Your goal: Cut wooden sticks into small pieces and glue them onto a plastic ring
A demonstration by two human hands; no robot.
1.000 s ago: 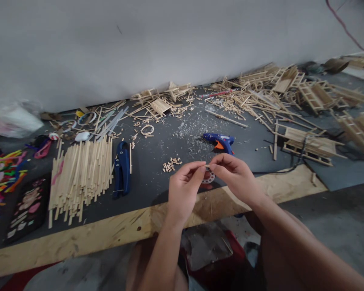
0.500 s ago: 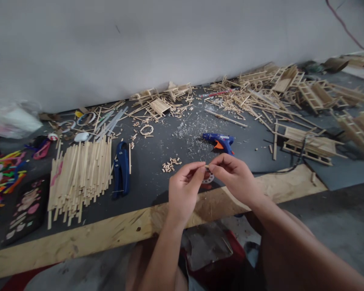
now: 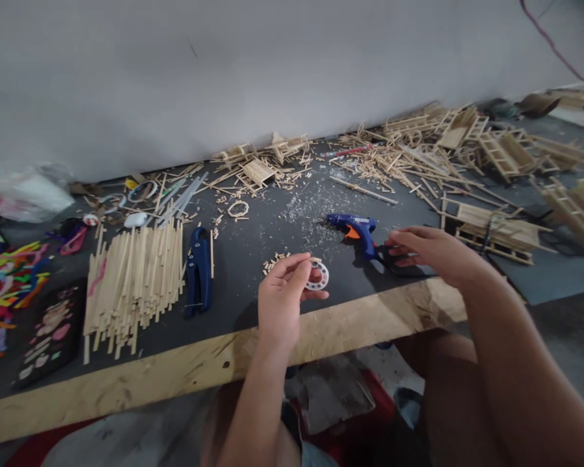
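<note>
My left hand [image 3: 285, 295] is closed on a small white ring with holes round it [image 3: 322, 277], held above the table's front edge. A short bit of wood [image 3: 315, 260] sits at the ring's top edge by my thumb. My right hand [image 3: 425, 251] has its fingers apart with nothing in them, beside the handle of a blue glue gun [image 3: 354, 227] with an orange trigger, which lies on the dark tabletop. Behind my left fingers is a small pile of short wood pieces [image 3: 274, 261], partly covered.
To the left lie many thin wooden sticks [image 3: 131, 285], a blue cutter [image 3: 198, 272], a dark phone [image 3: 51, 331] and colourful pipe cleaners [image 3: 7, 285]. A stick-built ring [image 3: 238, 208] lies mid-table. Wooden stick frames [image 3: 499, 227] crowd the right and back, before a grey wall.
My hands have come apart. The right hand moved right towards the glue gun's handle and opened; the left moved slightly left, still holding the ring, which now shows more fully.
</note>
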